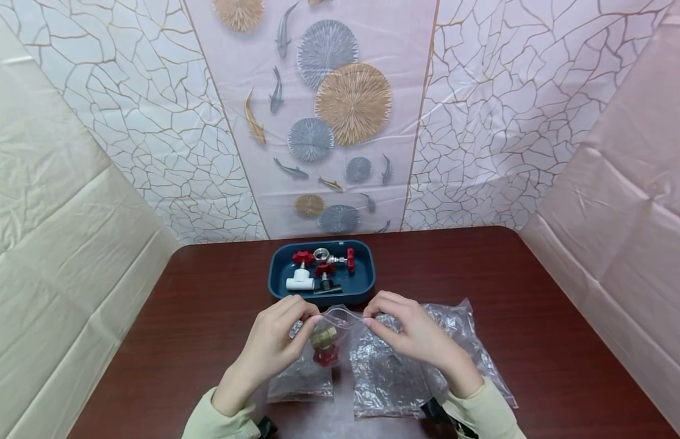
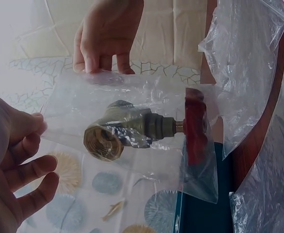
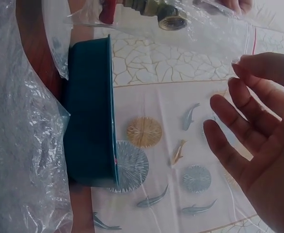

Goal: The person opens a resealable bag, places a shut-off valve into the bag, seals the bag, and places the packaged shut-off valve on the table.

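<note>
A clear zip bag (image 1: pixel 342 318) hangs upright between the two hands, its mouth parted in a small gap. Inside lies a brass valve (image 2: pixel 127 124) with a threaded port and a red handwheel (image 1: pixel 325 356), the wheel at the bottom of the bag. My left hand (image 1: pixel 276 335) pinches the left corner of the mouth between thumb and fingertips. At the opposite corner, my right hand (image 1: pixel 411 329) pinches the rim with thumb and index finger; the other fingers curve loosely in the right wrist view. The bag's red zip line (image 3: pixel 254 41) shows near that hand.
Just beyond the hands, a dark blue tray (image 1: pixel 366 268) holds a white valve (image 1: pixel 300 280), a dark valve (image 1: pixel 327 283) and a metal valve (image 1: pixel 323 256), all with red handwheels. Crinkled clear plastic bags (image 1: pixel 386 378) lie on the brown table (image 1: pixel 169 341) below the hands.
</note>
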Demonstrator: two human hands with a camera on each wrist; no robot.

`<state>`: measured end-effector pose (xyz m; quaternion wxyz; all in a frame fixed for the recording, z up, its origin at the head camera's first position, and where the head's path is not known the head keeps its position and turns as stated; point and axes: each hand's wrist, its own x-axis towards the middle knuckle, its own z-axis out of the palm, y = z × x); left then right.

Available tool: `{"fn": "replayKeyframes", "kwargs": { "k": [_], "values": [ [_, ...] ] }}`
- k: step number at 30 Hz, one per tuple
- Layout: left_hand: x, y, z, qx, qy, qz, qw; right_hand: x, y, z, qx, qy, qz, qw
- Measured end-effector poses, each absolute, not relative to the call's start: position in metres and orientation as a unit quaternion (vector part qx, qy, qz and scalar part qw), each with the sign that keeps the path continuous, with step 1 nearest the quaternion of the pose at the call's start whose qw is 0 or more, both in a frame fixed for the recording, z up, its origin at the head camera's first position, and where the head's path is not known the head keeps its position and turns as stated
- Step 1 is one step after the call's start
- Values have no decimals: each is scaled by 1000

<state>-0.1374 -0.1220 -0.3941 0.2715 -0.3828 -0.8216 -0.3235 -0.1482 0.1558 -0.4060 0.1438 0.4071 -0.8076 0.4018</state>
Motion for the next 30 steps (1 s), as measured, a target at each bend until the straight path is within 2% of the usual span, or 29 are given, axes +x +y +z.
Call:
{"fn": "replayKeyframes", "kwargs": {
  "k": [7, 19, 30],
  "values": [
    [-137, -120, -394, -381, -820, -318, 284, -147, 153, -407, 390, -815, 405, 136],
    [-136, -121, -394, -381, -819, -320, 286, -144, 151, -407, 401, -823, 362, 174],
    [-137, -116, -395, -391, -811, -319, 297, -142, 152, -407, 394, -826, 377, 139]
  ]
}}
